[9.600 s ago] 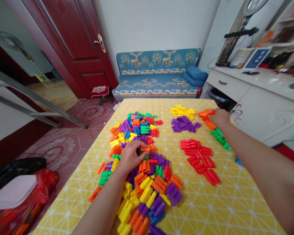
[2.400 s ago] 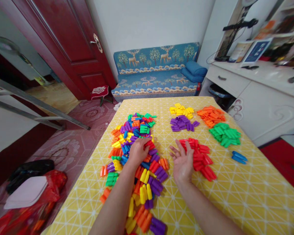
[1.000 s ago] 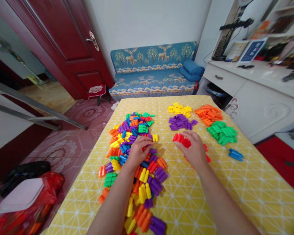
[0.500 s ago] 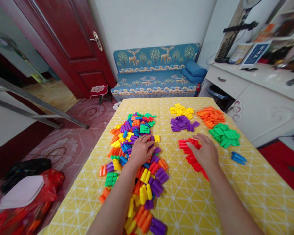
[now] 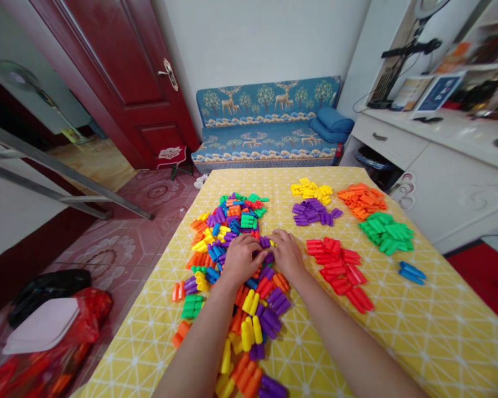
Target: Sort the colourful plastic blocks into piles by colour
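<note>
Plastic building blocks, shaped like joined short tubes, lie in a long mixed-colour pile (image 5: 216,254). My left hand (image 5: 241,258) rests over the middle of this pile, fingers bent and thumb apart from them. Beside it, at the pile's right edge, my right hand (image 5: 288,255) reaches in with its fingers apart. Its fingertips are at a small yellow block (image 5: 273,243) and a purple block (image 5: 264,242) between the two hands. I see no block held in either hand, though the blocks under my left palm are hidden.
Sorted by colour on the yellow tablecloth (image 5: 323,342) are red blocks (image 5: 336,265), purple blocks (image 5: 313,211), yellow blocks (image 5: 311,190), orange blocks (image 5: 362,200), green blocks (image 5: 385,232) and a blue block (image 5: 412,272). Behind the table stands a blue sofa (image 5: 261,138); a white cabinet (image 5: 452,182) is at right.
My right hand has moved left from the red blocks to the mixed pile, uncovering the red group. The left hand stays over the pile. The view has shifted slightly.
</note>
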Available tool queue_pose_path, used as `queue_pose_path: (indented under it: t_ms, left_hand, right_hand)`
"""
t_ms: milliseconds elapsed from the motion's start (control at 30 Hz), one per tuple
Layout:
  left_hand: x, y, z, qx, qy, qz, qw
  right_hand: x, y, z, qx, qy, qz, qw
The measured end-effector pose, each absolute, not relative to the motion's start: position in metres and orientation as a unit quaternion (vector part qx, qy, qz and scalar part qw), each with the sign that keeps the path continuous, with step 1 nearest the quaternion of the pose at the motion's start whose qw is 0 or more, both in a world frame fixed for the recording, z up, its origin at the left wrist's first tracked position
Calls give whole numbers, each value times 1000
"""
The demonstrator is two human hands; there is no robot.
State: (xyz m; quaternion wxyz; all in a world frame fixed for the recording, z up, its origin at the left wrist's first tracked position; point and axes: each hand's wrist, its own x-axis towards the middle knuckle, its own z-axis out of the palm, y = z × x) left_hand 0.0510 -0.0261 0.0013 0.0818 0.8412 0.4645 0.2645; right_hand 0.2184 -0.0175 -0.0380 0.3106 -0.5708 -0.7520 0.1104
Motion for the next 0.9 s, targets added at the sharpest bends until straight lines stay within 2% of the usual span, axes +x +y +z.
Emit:
queue_pose_path:
  t_ms: [167,233,467,667,900]
  left_hand:
    - [51,-25,-2,831,477,274,89]
    - [51,-25,-3,829,475,280,89]
    - [51,-26,0,835,463,283,90]
    - [50,-25,-3,834,459,292,91]
    - [51,-26,-1,830,467,290,93]
  right_hand:
    - [226,-23,-42,-579,-672,169,431]
    - [230,-24,-43,-584,-653,187,444]
    - [236,-29,-37,-600,-680,136,399]
    - [237,-35,-33,-587,-730,152,316]
    - [240,-2,-12,-607,-766,86,192]
